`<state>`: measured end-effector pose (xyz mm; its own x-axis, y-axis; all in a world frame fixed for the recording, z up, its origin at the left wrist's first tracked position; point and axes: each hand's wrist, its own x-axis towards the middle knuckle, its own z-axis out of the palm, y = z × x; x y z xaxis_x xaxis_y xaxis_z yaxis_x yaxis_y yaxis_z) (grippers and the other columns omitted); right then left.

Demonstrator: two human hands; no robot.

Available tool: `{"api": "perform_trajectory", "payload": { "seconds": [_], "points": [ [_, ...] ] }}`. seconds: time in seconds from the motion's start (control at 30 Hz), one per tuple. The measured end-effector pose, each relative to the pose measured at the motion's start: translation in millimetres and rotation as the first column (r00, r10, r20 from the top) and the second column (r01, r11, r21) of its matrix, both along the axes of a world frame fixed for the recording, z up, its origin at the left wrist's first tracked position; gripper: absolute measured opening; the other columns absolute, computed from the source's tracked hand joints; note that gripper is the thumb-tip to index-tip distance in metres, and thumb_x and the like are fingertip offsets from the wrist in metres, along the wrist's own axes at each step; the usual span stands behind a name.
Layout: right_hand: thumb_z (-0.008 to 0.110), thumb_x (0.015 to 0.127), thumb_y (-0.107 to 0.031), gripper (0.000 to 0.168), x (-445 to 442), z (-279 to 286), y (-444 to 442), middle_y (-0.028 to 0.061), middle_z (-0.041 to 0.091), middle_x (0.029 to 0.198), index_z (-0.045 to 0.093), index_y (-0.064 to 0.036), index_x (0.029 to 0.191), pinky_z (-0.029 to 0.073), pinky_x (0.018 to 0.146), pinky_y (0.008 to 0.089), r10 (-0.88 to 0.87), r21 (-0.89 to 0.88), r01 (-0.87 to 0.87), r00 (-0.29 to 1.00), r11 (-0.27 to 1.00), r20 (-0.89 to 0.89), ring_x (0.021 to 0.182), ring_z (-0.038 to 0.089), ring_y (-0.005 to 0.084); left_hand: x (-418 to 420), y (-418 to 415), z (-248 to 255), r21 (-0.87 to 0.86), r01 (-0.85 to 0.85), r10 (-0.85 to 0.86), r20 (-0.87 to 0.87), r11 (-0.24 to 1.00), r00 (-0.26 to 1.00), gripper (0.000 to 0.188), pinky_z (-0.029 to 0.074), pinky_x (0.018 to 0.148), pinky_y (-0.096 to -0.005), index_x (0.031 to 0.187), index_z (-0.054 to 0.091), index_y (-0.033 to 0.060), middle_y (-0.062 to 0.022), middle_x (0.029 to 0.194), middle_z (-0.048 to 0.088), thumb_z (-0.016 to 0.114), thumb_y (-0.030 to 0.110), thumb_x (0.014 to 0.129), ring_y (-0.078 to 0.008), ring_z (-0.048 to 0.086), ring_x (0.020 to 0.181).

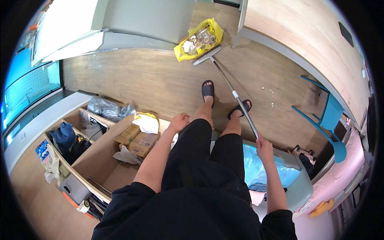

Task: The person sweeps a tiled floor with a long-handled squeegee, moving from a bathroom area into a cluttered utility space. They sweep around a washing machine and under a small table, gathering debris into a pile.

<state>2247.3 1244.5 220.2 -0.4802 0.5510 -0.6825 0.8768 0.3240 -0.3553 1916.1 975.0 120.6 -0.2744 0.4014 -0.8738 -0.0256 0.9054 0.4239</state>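
Note:
My right hand is closed round the upper end of a long metal pole, the handle of a floor brush or squeegee. Its wide grey and white head lies on the wooden floor, against the near edge of a yellow plastic bag. The open bag holds clear plastic packaging and other rubbish. My left hand hangs beside my left thigh with its fingers loosely curled; nothing shows in it. Small white bits lie on the floor right of my sandalled feet.
A wooden shelf unit with cardboard boxes and bags stands at my left. Ahead are a grey cabinet and, to the right, a light wooden table. A blue chair and a light blue bag are on the right.

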Motion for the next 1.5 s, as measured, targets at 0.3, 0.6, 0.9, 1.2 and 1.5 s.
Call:
{"api": "perform_trajectory", "payload": {
  "seconds": [0.3, 0.6, 0.9, 1.2, 1.5],
  "points": [
    [0.051, 0.090, -0.022, 0.037, -55.5, 3.6, 25.9, 0.0210, 0.064, 0.088, 0.053, -0.025, 0.127, 0.049, 0.071, 0.0494, 0.059, 0.044, -0.070, 0.973, 0.997, 0.222, 0.082, 0.062, 0.0397, -6.4, 19.7, 6.3, 0.075, -0.021, 0.020, 0.012, 0.997, 1.000, 0.031, 0.051, 0.074, -0.0304, 0.111, 0.058, -0.0016, -0.0134, 0.088, 0.067, 0.046, 0.015, 0.088, -0.0177, 0.065, 0.076],
    [0.053, 0.089, -0.021, 0.034, 77.0, 26.1, -14.6, 0.0239, 0.063, 0.088, 0.058, -0.018, 0.123, 0.050, 0.071, 0.0464, -0.170, 0.006, 0.173, 0.960, 0.985, 0.222, 0.082, 0.062, 0.0414, -3.4, 3.0, -5.9, 0.038, -0.032, 0.029, 0.069, 0.999, 0.997, 0.030, 0.051, 0.072, -0.0292, 0.110, 0.058, -0.0022, -0.0122, 0.086, 0.067, 0.048, 0.014, 0.087, -0.0163, 0.064, 0.073],
    [0.053, 0.090, -0.018, 0.036, 39.0, 73.7, -34.4, 0.0245, 0.063, 0.082, 0.055, -0.016, 0.125, 0.049, 0.063, 0.0465, -0.031, -0.085, 0.048, 0.983, 0.995, 0.183, 0.073, 0.062, 0.0409, 14.6, -7.2, -38.2, 0.047, -0.050, 0.049, 0.014, 0.998, 0.999, 0.033, 0.049, 0.076, -0.0347, 0.104, 0.064, 0.0018, -0.0117, 0.083, 0.068, 0.050, 0.025, 0.085, -0.0240, 0.066, 0.080],
    [0.050, 0.089, -0.022, 0.035, -160.3, 7.2, -42.1, 0.0191, 0.064, 0.079, 0.053, -0.022, 0.125, 0.050, 0.064, 0.0493, 0.525, -0.086, -0.520, 0.849, 0.850, 0.054, 0.075, 0.063, 0.0373, 19.0, -6.2, -11.0, 0.087, -0.219, 0.217, 0.040, 0.972, 0.975, 0.029, 0.050, 0.069, -0.0302, 0.106, 0.061, -0.0006, -0.0120, 0.080, 0.067, 0.049, 0.015, 0.085, -0.0188, 0.065, 0.073],
    [0.043, 0.092, -0.022, 0.028, -229.5, -17.5, -13.6, 0.0170, 0.066, 0.097, 0.058, -0.014, 0.114, 0.052, 0.078, 0.0457, 0.599, -0.136, -0.585, 0.794, 0.800, 0.105, 0.091, 0.064, 0.0342, 69.5, -44.5, -18.3, -0.042, -0.407, 0.409, 0.056, 0.913, 0.911, 0.029, 0.051, 0.070, -0.0296, 0.107, 0.061, -0.0003, -0.0121, 0.083, 0.067, 0.050, 0.017, 0.086, -0.0180, 0.064, 0.072]
  ]
}}
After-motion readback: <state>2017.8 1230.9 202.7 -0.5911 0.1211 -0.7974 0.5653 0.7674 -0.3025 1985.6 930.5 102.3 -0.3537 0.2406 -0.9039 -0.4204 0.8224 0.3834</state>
